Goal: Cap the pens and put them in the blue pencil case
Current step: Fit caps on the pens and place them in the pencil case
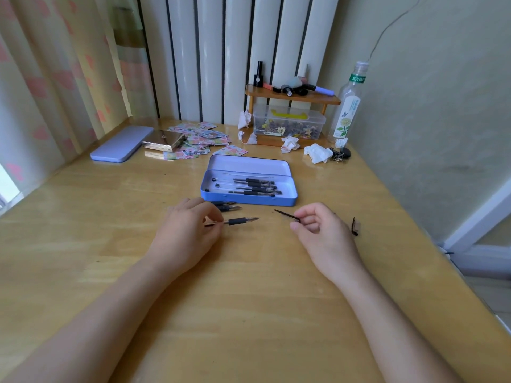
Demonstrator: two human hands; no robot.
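My left hand pinches an uncapped pen, my right hand pinches its cap, blue pencil case open just beyond.

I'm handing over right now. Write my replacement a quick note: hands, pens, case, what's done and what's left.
Left hand pinches an uncapped pen, tip pointing right. Right hand holds a dark cap, aimed at that tip, not yet on. The blue pencil case sits open just beyond, with several pens already inside. More uncapped pens lie in front of the case by the left hand; another cap lies right of the right hand. Left: cap these, load them.
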